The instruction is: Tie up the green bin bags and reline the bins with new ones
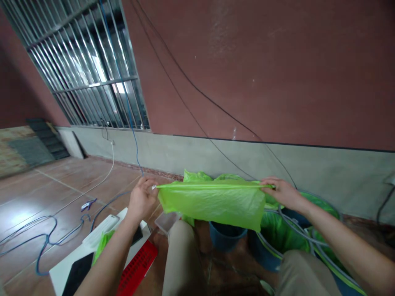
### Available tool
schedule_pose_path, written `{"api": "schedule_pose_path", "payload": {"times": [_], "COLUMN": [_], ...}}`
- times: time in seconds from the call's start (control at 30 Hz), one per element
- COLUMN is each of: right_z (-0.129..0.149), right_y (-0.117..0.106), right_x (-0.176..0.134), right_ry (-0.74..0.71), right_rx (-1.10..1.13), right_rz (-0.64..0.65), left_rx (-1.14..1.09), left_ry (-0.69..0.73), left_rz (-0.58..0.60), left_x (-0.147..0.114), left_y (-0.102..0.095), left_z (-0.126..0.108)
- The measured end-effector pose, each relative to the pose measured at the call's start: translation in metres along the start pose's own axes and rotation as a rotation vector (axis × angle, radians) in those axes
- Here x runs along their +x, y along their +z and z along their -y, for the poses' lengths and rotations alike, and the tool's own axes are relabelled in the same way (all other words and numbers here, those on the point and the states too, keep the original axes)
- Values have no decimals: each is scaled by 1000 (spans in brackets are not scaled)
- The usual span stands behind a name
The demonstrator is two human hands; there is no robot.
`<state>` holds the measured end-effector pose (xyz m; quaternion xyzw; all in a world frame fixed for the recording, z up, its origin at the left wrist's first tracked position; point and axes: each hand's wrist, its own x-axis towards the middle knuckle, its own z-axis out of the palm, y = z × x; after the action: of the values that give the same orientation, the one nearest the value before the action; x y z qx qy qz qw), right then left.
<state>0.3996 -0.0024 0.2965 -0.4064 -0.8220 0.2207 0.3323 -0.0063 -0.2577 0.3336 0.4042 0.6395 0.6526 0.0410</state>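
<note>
Above the person's knees and the blue bucket (226, 238), a light-green plastic bag (211, 205) is held stretched between two hands. By the left hand (142, 198) the left end of its upper edge is pinched narrowly, with a small white bit (153, 187) showing at the fingertips; by the right hand (283, 192) the other end is gripped just as narrowly, a short tip of film being left to poke out past the fingers.

The film looks thin, so it could be split along the taut edge if the hands were drawn too far apart. A corner could also be lost — only a little plastic seems to be caught in each pinch — and the sheet would then be dropped across the knees. If lowered carelessly, its loose hem could be snagged on the rim of the blue bucket or of the green-lined bucket (267, 257) to the right.

The bag's long axis is laid from left to right, nearly level and roughly parallel to the wall (166, 150). Its free side is pointed down toward the knees, the hem being slanted lower at the right. Which side holds the mouth cannot be told.
</note>
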Motion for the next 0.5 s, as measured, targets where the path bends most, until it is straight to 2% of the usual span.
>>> {"api": "schedule_pose_path", "payload": {"times": [0.13, 0.23, 0.3, 0.4, 0.5], "right_z": [14, 29, 40, 54, 66], "right_y": [-4, -3, -1, 2, 1], "right_x": [-6, -10, -11, -11, -10], "right_ry": [-32, -40, -13, 41, 48], "right_rx": [281, 528, 622, 581, 416], "right_rz": [-115, -176, -247, -392, -460], "left_rx": [-172, -331, -344, -149, 159], "left_ry": [70, 63, 111, 246, 302], "left_rz": [48, 73, 46, -116, -323], "left_x": [2, -2, -4, -3, 0], "left_y": [-5, -2, 1, 5, 8], "left_z": [3, -3, -10, -20, -27]}}
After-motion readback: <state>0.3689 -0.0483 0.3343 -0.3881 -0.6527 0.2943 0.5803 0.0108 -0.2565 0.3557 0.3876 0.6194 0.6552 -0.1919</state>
